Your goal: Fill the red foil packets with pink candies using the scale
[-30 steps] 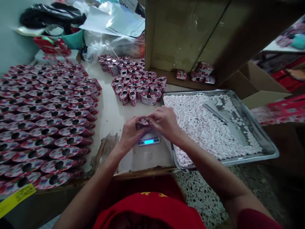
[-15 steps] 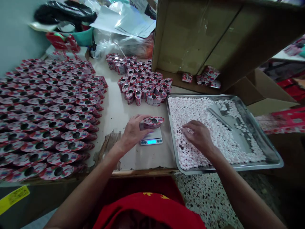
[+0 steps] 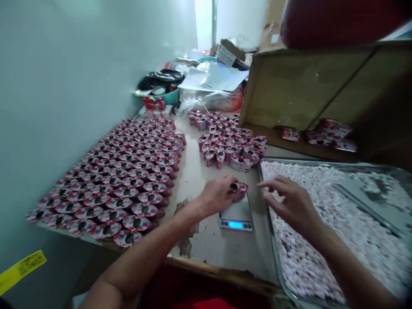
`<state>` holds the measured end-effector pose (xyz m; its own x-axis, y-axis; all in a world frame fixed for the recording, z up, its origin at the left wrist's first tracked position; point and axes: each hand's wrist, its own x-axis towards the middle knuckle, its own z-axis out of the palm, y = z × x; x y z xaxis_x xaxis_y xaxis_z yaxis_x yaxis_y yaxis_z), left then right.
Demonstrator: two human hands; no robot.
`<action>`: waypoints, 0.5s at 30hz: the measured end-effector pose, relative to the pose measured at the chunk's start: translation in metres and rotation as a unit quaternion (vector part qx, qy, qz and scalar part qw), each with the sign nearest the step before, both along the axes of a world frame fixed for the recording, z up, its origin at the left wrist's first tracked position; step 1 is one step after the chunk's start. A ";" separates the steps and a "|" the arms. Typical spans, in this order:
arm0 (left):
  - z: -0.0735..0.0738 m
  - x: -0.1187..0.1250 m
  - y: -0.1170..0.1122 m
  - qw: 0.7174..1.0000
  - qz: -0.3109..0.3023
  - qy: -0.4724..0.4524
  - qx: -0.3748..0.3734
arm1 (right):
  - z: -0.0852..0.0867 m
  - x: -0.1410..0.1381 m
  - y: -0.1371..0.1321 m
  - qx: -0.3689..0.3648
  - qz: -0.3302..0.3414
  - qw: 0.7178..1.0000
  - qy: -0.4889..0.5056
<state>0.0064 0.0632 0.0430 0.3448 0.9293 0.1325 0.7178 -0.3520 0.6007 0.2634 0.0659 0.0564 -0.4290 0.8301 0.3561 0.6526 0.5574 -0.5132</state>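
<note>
Lifted off the pellets (image 3: 337,231), right hand (image 3: 294,206) hovers, fingers spread; left hand (image 3: 217,195) pinches cup (image 3: 240,187).

glossy printed foil cups (image 3: 128,180), shiny metal tray (image 3: 370,165), matt chalky pink-white tablets (image 3: 309,266), smooth plastic scale (image 3: 236,214), worn chipped wooden desk (image 3: 206,244), matt brown cardboard box (image 3: 299,86), crinkled black plastic bag (image 3: 161,78)

A plain pale grey-green wall (image 3: 80,64) runs along the left. At its far end a bright white opening (image 3: 206,21) lets in daylight. The worn cream-topped bench (image 3: 196,184) stands against this wall, its near edge chipped and peeling down to brown wood.
</note>
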 end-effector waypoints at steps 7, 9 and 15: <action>0.065 -0.159 0.168 0.976 0.175 0.049 0.118 | -0.013 -0.002 0.030 -0.125 -0.091 0.977 0.145; 0.059 -0.195 0.219 0.984 0.147 0.083 0.052 | -0.005 -0.034 0.051 -0.067 -0.047 0.988 0.129; 0.006 -0.239 0.268 0.986 0.072 0.138 -0.060 | -0.006 -0.105 0.132 0.083 0.065 0.975 -0.196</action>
<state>-0.2328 0.3313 0.0489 0.2168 0.9743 -0.0611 0.8970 -0.1741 0.4064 0.1585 0.1974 0.0502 -0.6569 0.7047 0.2681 0.6988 0.7026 -0.1344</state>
